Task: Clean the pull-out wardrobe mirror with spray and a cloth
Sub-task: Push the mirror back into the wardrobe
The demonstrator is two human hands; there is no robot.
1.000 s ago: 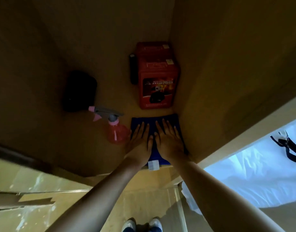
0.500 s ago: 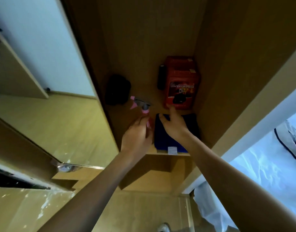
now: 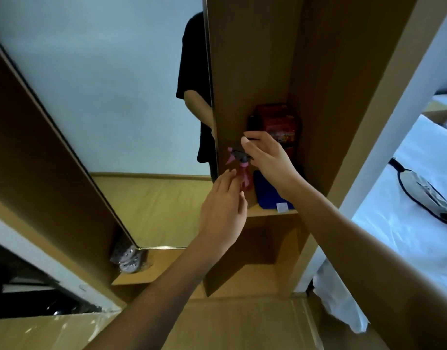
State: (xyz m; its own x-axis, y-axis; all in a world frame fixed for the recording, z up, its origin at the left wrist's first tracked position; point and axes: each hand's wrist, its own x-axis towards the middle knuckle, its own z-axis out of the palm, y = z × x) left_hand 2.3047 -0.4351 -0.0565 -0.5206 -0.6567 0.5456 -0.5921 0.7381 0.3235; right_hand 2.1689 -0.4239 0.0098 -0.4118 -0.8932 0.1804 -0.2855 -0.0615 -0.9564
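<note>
The tall pull-out mirror (image 3: 103,97) stands to the left of the wooden wardrobe and reflects a pale wall and a person in a black shirt. A pink spray bottle (image 3: 244,180) with a grey head stands on the wardrobe shelf (image 3: 265,212). My right hand (image 3: 267,162) curls around its neck and head. My left hand (image 3: 225,205) is just in front of the bottle's body, fingers apart and fingertips at it. A folded blue cloth (image 3: 266,198) with a white tag lies on the shelf right of the bottle, partly hidden by my right wrist.
A red box (image 3: 280,125) stands at the back of the shelf. A bed with a white sheet (image 3: 394,223) and a black-rimmed item (image 3: 424,188) is on the right. A plastic bag (image 3: 127,256) lies on a low shelf under the mirror.
Both hands have left the blue cloth. The left went to the spray bottle, then the right reached over to its head. The view has tilted up, bringing the mirror in.
</note>
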